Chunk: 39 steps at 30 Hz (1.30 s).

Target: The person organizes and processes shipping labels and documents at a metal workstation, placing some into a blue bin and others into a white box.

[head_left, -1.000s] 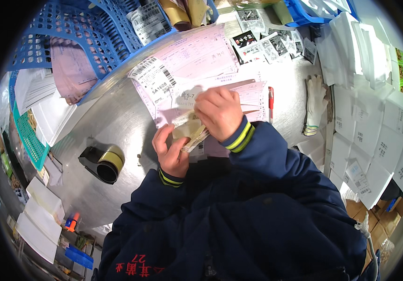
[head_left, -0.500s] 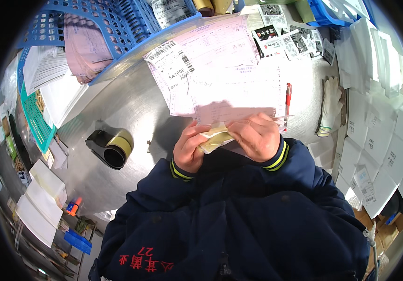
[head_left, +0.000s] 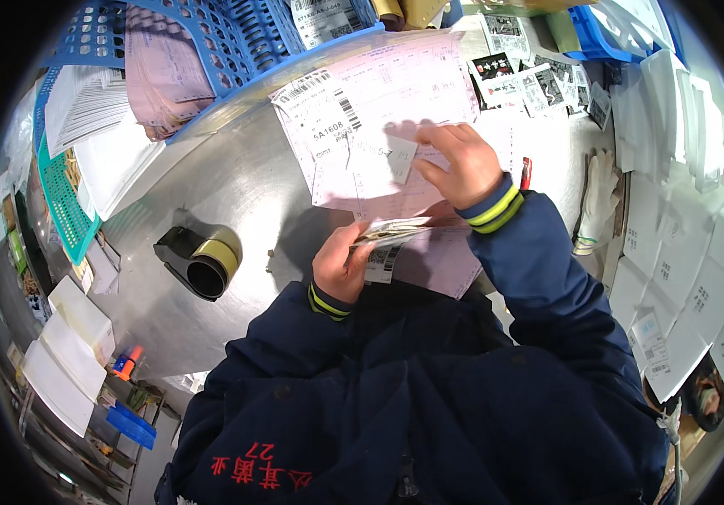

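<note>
My left hand [head_left: 342,268] pinches a thin stack of small white and tan pieces [head_left: 397,229] between thumb and fingers, seen nearly edge-on. A white label with a square code [head_left: 381,263] hangs beneath the stack. Above the pink printed forms [head_left: 412,80], my right hand [head_left: 463,164] is raised, thumb and index finger apart with a gap between. Beside those fingertips is a small white slip [head_left: 397,160] lying over the forms; contact with it is unclear. At the forms' left side lies a white barcode label [head_left: 315,114]. Another pink sheet [head_left: 442,261] shows below the stack.
A black tape dispenser [head_left: 198,263] stands on the metal table [head_left: 269,168] at left. Blue baskets [head_left: 236,50] line the back left. Printed packets [head_left: 538,84], a red pen [head_left: 527,172] and a white glove [head_left: 599,198] lie right, near stacked white boxes [head_left: 673,252].
My right hand has left the piece both hands were holding and moved up over the pink forms. The left hand keeps its hold, and the yellowish piece now appears as a thin edge-on stack.
</note>
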Tool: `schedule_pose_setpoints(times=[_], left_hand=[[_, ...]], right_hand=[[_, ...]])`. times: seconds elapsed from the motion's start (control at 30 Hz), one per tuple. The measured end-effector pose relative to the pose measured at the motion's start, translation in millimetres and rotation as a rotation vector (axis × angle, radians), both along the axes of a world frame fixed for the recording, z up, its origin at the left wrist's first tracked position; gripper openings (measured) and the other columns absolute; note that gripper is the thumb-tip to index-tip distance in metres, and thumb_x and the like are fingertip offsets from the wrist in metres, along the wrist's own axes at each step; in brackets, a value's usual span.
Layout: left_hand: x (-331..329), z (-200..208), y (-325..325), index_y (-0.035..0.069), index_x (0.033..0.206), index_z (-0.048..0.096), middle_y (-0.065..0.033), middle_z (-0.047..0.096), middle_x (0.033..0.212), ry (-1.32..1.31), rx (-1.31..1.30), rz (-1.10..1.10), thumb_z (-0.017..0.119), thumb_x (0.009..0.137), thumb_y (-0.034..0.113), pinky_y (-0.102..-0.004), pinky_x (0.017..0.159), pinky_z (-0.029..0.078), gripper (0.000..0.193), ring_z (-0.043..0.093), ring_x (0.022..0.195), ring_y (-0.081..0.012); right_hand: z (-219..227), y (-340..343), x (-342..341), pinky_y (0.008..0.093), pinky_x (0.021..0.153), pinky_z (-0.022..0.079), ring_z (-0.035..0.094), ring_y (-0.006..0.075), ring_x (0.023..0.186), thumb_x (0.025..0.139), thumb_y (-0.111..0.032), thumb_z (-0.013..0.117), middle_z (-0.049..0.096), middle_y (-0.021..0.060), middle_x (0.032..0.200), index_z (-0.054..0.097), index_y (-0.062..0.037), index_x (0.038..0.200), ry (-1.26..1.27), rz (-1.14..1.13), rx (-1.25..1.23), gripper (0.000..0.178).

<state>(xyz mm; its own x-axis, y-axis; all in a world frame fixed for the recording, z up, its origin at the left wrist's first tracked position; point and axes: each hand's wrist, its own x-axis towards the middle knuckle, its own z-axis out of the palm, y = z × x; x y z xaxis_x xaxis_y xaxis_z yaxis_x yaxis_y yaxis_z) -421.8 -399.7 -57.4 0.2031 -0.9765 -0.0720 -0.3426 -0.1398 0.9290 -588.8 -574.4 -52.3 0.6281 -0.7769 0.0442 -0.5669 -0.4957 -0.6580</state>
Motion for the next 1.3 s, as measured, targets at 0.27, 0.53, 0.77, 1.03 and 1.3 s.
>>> schedule_pose_setpoints(times=[0.27, 0.53, 0.77, 1.03, 1.3], left_hand=[[4, -8, 1, -0.002, 0.093, 0.055, -0.0116, 0.058, 0.088, 0.085, 0.021, -0.014, 0.059, 0.081, -0.004, -0.0256, 0.067, 0.044, 0.012, 0.057, 0.074, -0.0199], [4, -6, -2, -0.001, 0.094, 0.055, -0.0148, 0.058, 0.088, 0.087, 0.012, -0.025, 0.055, 0.079, -0.007, -0.0295, 0.069, 0.046, 0.017, 0.058, 0.077, -0.0284], [3, -7, -4, -0.001, 0.095, 0.055, -0.0151, 0.058, 0.087, 0.070, -0.019, -0.037, 0.055, 0.077, -0.008, -0.0305, 0.068, 0.046, 0.019, 0.058, 0.076, -0.0299], [2, -8, -2, 0.000, 0.094, 0.055, -0.0149, 0.058, 0.087, 0.106, -0.036, -0.045, 0.055, 0.074, -0.010, -0.0305, 0.067, 0.046, 0.023, 0.058, 0.076, -0.0299], [2, -10, -2, 0.000, 0.094, 0.055, -0.0147, 0.059, 0.086, 0.117, -0.108, -0.080, 0.055, 0.071, -0.014, -0.0307, 0.065, 0.047, 0.027, 0.059, 0.075, -0.0305]], right_hand=[[-20, -7, 27, 0.0422, 0.076, 0.039, 0.048, 0.0257, 0.097, 0.059, -0.026, 0.078, 0.052, 0.0052, 0.099, 0.054, -0.0120, 0.101, 0.417, 0.027, -0.076, 0.050], [-21, -15, 26, 0.0418, 0.076, 0.038, 0.048, 0.0254, 0.097, 0.057, -0.027, 0.079, 0.052, 0.0044, 0.099, 0.056, -0.0160, 0.103, 0.385, 0.055, -0.054, 0.052], [-25, -21, 38, 0.0413, 0.075, 0.042, 0.050, 0.0268, 0.095, 0.057, -0.023, 0.077, 0.052, 0.0060, 0.095, 0.058, -0.0154, 0.102, 0.265, 0.121, -0.051, 0.049], [-35, -36, 37, 0.0355, 0.067, 0.046, 0.053, 0.0269, 0.076, 0.062, -0.012, 0.073, 0.054, 0.0065, 0.075, 0.058, -0.0099, 0.075, 0.105, 0.193, 0.059, 0.020], [-14, -65, 3, 0.0191, 0.063, 0.044, 0.052, 0.0039, 0.070, 0.082, -0.005, 0.065, 0.061, -0.0005, 0.078, 0.061, 0.0034, 0.094, -0.157, 0.104, 0.769, 0.016]])
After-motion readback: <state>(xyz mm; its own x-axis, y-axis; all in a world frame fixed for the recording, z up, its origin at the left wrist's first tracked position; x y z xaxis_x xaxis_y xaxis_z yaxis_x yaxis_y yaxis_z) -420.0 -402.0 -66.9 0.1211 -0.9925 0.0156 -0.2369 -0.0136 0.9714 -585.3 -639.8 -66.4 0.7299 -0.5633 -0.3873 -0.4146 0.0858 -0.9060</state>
